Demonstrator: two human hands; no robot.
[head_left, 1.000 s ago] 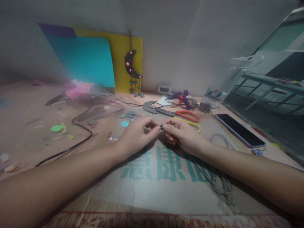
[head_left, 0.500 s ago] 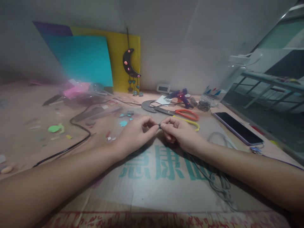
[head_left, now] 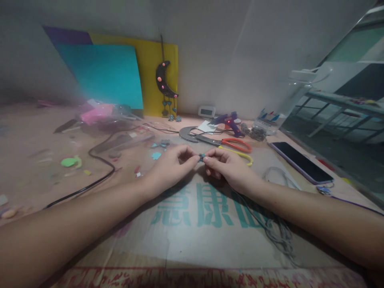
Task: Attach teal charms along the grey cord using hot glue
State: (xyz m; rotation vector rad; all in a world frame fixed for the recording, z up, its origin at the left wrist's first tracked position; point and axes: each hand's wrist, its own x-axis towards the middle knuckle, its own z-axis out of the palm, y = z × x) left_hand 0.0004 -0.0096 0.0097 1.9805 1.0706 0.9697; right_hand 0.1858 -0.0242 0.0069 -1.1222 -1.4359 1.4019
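Note:
Between the fingertips of both hands is a small dark grey and teal piece (head_left: 201, 158), partly covered by the fingers. My left hand (head_left: 177, 162) pinches its left side with thumb and forefinger. My right hand (head_left: 226, 165) pinches the right side. Just beyond the hands lie scissors with red and yellow handles (head_left: 235, 145) and a grey crescent (head_left: 188, 134). Small teal cut pieces (head_left: 156, 155) are left of my left hand. A bundle of grey cord (head_left: 280, 236) lies by my right forearm.
A black phone (head_left: 301, 162) lies at right. Behind are a purple glue gun (head_left: 229, 122), a small white timer (head_left: 207, 111) and a clear container (head_left: 267, 122). A dark moon ornament (head_left: 162, 80) hangs before yellow card (head_left: 147, 72). A black cable (head_left: 102, 182) curves at left.
The piece between my fingertips has turned slightly, and more of its teal surface shows. Both hands stay in nearly the same place.

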